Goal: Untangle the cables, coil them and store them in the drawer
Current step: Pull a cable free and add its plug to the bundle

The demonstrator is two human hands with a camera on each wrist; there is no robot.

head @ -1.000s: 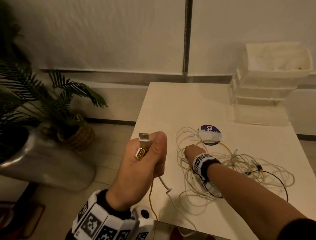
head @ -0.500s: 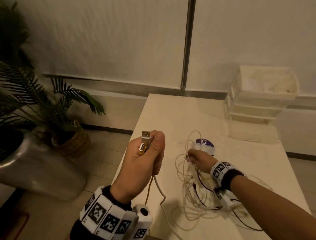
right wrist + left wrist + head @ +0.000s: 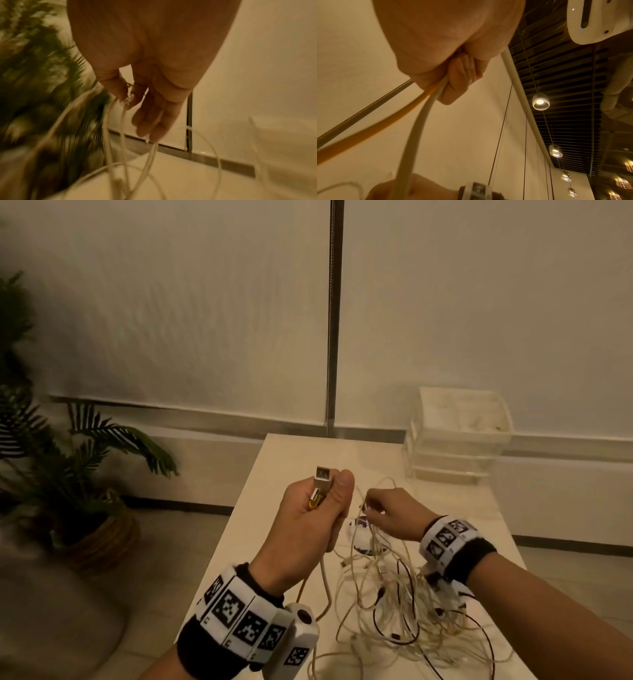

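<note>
Meanwhile the left hand [image 3: 310, 529] is gripping two USB plugs [image 3: 321, 486] upright in a closed fist, a white cable [image 3: 412, 142] and a yellow cable [image 3: 373, 129] trailing below. The right hand [image 3: 394, 513] is pinching strands of the tangled cables [image 3: 394, 604] above the table [image 3: 291, 453]. A purple sticker [image 3: 361, 523] beneath is showing no readable writing. The drawer unit [image 3: 459, 436] is sitting at the table's far right.

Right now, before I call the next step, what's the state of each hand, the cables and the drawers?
Left hand: raised, gripping cable ends, plugs sticking up.
Right hand: pinching thin white strands, lifting them off the table.
Cable tangle: still knotted, partly lifted, rest on the table.
Drawers: at the table's far right; top one looks open.
</note>
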